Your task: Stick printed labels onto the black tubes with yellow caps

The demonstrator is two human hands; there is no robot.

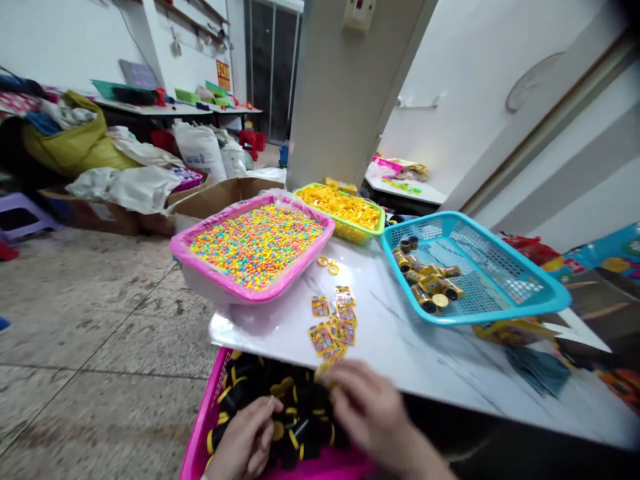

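Note:
My left hand is over the pink basket in front of me, its fingers curled together; what they hold, if anything, is hidden. The basket is filled with small black cylinders with yellow ends. My right hand, slightly blurred, is at the table's front edge above the basket's right side. Its fingertips pinch a small yellow piece, too blurred to name exactly. Just beyond lie several small yellow printed labels in a loose pile, and yellow rings farther back.
On the white table stand a pink tray of colourful beads, a green basket of yellow pieces, and a blue basket holding yellow-wrapped cylinders. A pillar rises behind. Cardboard boxes and sacks stand left.

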